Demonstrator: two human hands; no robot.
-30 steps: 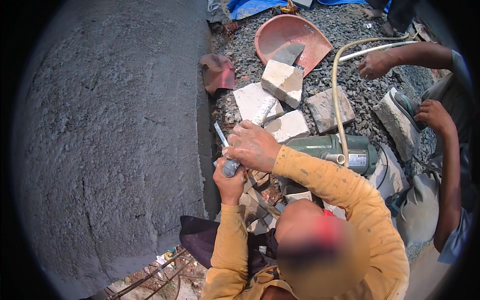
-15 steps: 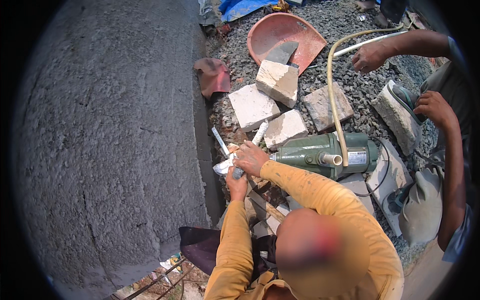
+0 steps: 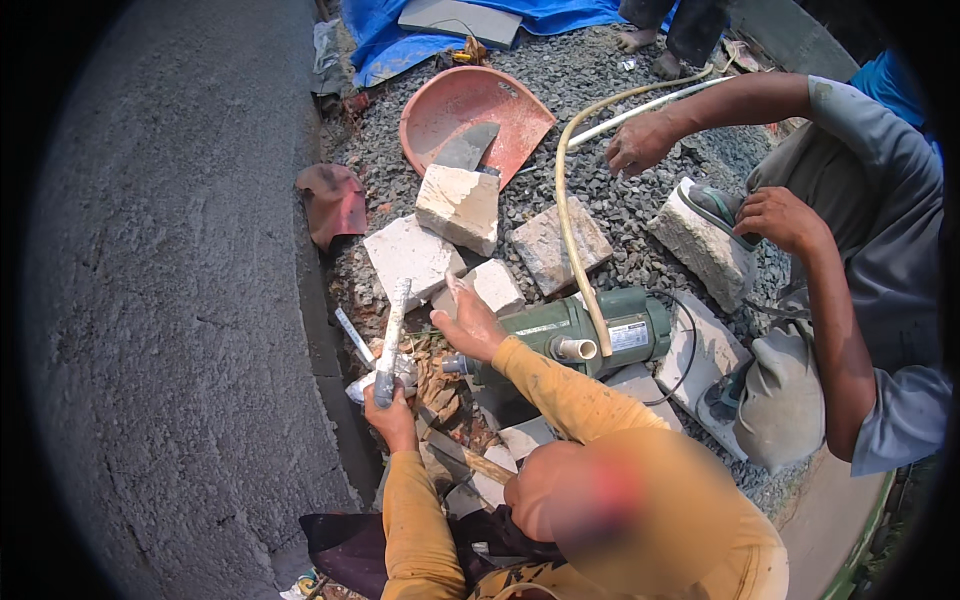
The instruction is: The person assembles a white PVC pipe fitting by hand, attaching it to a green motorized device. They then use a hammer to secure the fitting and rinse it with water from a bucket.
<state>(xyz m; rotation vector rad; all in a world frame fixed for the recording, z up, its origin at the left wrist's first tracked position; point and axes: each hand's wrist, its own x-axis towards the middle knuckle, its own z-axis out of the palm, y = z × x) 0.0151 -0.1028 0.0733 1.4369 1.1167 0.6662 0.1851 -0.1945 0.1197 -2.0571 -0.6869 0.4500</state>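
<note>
My left hand [image 3: 392, 415] is closed round the grey lower end of a short white plastic pipe [image 3: 399, 310], which points upward. Thumb and fingers spread, my right hand [image 3: 472, 325] is empty and hovers by the green water pump [image 3: 530, 330], its fingertips whitish. The pump lies on its side among blocks, a white pipe stub [image 3: 576, 349] on its body. Beside the held pipe lie crumpled white plastic [image 3: 362, 388] and a thin white strip [image 3: 354, 335]. A blurred patch hides part of my right sleeve.
A rough grey wall [image 3: 190, 280] fills the left. Pale blocks [image 3: 410, 260], a pinkish pan [image 3: 425, 110] with a trowel [image 3: 467, 148], and gravel [image 3: 570, 85] lie ahead. A beige hose [image 3: 567, 220] curves over the pump. At right a co-worker's hands [image 3: 785, 218] reach in.
My right hand has let go of the pipe's grey end and moved aside, its fingers spreading. My left hand keeps hold, the pipe now more upright. The whole view has shifted to the right.
</note>
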